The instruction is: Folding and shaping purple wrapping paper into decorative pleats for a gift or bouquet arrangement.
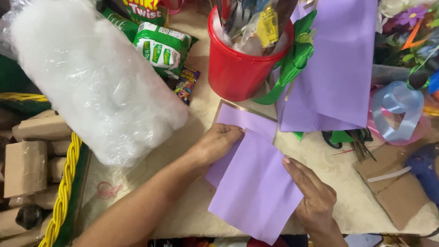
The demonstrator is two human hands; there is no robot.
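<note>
Two light purple paper sheets lie on the cream tablecloth point(192, 210). The upper sheet point(254, 192) overlaps the lower sheet point(244, 120). My left hand point(218, 142) presses its fingers on the left edge where the sheets overlap. My right hand point(311, 194) lies flat on the right edge of the upper sheet, fingers together and pointing up-left. Neither hand grips anything.
A red bucket point(238, 68) full of craft items stands behind the sheets. A larger purple sheet point(338, 68) and green ribbon point(295, 59) lean beside it. A clear bag of white stuffing point(91, 77) lies left. Snack packets point(162, 45), cardboard point(398, 192), blue ribbon point(398, 110).
</note>
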